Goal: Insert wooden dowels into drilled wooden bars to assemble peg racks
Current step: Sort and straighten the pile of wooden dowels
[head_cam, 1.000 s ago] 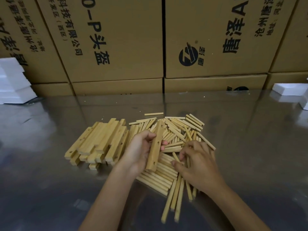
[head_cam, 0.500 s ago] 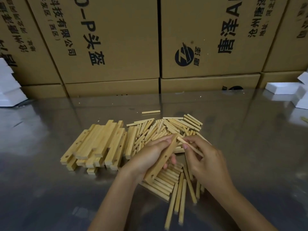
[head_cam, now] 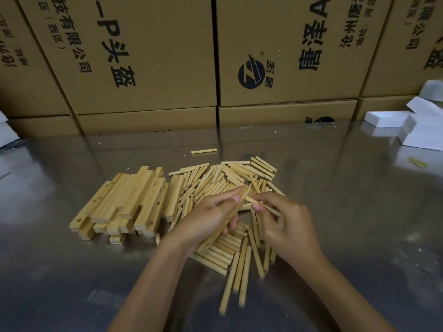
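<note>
Since the earlier frame the right hand [head_cam: 286,220] has come closer to the left hand [head_cam: 211,218], and the dowel [head_cam: 262,205] it carries now has its tip at the upper part of the bar [head_cam: 236,207]; half a second ago the tip was a little apart from the wood.

Both hands are near the middle of the view, above the heap of loose dowels [head_cam: 225,180]. The left hand's fingers are closed around the bar, which slants from about 1 o'clock at its top end down to 7 o'clock. One drilled hole shows on its face below the thumb. The right hand's thumb and forefinger pinch the dowel narrowly near its front end, and the rest of the stick runs back toward 4 o'clock through the palm. I cannot tell if the tip has entered a hole, because the fingers cover that place.

At 9 o'clock from the hands lies the stack of bars [head_cam: 124,202] on the shiny metal table [head_cam: 359,212]. One single dowel [head_cam: 203,151] lies alone toward 12 o'clock, in front of the cardboard boxes [head_cam: 148,56].

In my judgement the dowel is light, stiff and smooth, so it may slip or turn between the fingers. Holding it close to the tip, as now, gives the best aim. It is thin, so a push at an angle could jam or break it. The bar is harder and thicker and is best gripped at its middle, away from the holes.
</note>
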Demonstrator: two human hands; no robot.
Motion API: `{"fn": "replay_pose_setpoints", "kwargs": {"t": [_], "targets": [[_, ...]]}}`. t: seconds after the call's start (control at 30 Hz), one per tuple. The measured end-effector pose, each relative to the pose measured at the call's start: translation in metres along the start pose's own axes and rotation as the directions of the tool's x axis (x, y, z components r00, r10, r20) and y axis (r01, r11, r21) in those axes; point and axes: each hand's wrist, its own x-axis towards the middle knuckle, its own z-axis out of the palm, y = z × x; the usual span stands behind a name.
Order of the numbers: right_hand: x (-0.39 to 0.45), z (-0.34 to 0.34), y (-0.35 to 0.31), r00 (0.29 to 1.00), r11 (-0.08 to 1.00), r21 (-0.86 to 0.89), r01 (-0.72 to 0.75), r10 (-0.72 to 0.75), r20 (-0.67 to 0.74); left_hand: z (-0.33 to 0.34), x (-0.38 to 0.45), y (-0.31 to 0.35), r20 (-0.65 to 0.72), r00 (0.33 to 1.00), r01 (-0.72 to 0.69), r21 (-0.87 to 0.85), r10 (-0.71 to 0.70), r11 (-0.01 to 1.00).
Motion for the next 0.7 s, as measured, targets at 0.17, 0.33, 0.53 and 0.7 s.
{"fn": "replay_pose_setpoints", "kwargs": {"t": [0.17, 0.33, 0.53, 0.7], "targets": [[-0.001, 0.005, 0.002, 0.995, 0.986, 0.133, -0.096, 0.098, -0.008, 0.002, 0.002, -0.004, 0.001, 1.000, -0.021, 0.044, 0.021, 0.999], [-0.001, 0.006, -0.002, 0.976, 0.932, 0.291, -0.214, 0.214, 0.032, 0.004, 0.002, -0.003, 0.011, 1.000, -0.017, 0.032, 0.017, 0.999], [0.000, 0.005, -0.009, 0.916, 0.821, 0.409, -0.399, 0.379, 0.133, 0.007, 0.002, -0.003, 0.036, 0.999, -0.017, 0.046, 0.015, 0.999], [0.002, 0.001, -0.011, 0.863, 0.724, 0.470, -0.505, 0.435, 0.256, 0.004, 0.000, -0.002, 0.060, 0.998, 0.018, 0.014, -0.019, 1.000]]}}
